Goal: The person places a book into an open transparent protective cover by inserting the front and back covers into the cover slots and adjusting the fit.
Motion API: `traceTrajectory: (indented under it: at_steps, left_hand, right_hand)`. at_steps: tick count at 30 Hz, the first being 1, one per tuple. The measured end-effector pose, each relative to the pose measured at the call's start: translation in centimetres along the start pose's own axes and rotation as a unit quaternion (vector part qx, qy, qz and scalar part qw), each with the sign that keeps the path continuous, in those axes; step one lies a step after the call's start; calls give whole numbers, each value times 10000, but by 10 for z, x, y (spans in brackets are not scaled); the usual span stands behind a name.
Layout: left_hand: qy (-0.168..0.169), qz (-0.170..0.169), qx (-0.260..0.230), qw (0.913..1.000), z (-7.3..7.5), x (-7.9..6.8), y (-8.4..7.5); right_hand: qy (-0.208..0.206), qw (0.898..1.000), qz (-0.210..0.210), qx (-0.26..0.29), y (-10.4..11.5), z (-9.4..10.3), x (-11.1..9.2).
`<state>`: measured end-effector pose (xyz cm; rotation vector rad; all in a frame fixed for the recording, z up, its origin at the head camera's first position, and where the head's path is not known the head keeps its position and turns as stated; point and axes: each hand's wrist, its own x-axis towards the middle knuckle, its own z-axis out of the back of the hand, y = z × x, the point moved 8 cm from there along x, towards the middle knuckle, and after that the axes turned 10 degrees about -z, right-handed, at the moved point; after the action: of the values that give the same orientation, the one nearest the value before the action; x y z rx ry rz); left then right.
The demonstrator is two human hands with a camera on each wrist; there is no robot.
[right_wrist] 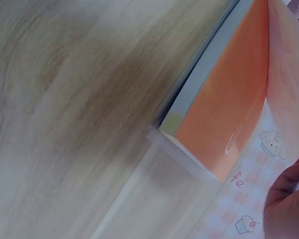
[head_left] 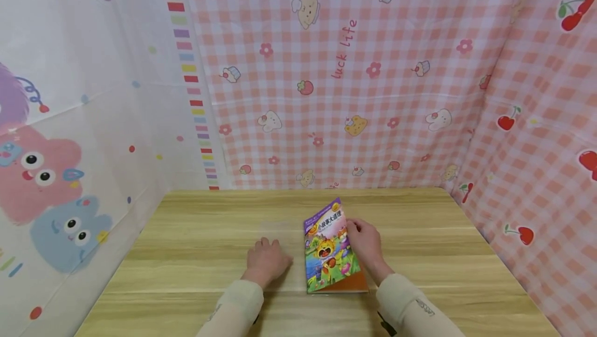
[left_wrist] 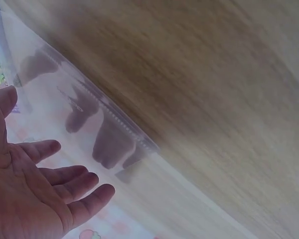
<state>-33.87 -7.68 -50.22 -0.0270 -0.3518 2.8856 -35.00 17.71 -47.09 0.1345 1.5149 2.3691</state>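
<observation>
A children's picture book (head_left: pixel 326 262) with a purple-topped, colourful cover lies on the wooden table. Its front cover is raised on the right side, baring an orange inside page (right_wrist: pixel 224 104). My right hand (head_left: pixel 366 243) pinches the right edge of that cover, thumb and finger together. To the left of the book, my left hand (head_left: pixel 268 262) is low over the table with its fingers apart and nothing held. Beneath and beside the left fingers, a clear plastic sheet (left_wrist: pixel 97 112) reflects them. The sheet's edge also shows under the book's corner in the right wrist view.
The wooden table (head_left: pixel 186 254) extends to both sides of the hands. Behind it hangs a pink checked cloth (head_left: pixel 289 145), with another checked cloth (head_left: pixel 522 171) on the right. A white cartoon-printed cloth (head_left: pixel 126 181) borders the left side.
</observation>
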Motion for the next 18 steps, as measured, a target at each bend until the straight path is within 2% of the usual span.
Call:
traceTrajectory:
  at_steps: [5, 12, 14, 18]
  left_hand:
    - [-50, -23, -20, 10000, -1, 0, 2]
    - [-83, -49, -8, 10000, 1, -2, 2]
    - [-87, -52, -20, 9999, 1, -2, 2]
    - [-77, -81, -56, 9999, 1, -2, 2]
  right_hand:
    - [188, 9971, 371, 643, 9, -5, -2]
    - [355, 9906, 847, 1017, 17, -13, -5]
    - [418, 9890, 1089, 914, 21, -16, -7]
    - [444, 9812, 1865, 222, 33, -21, -14]
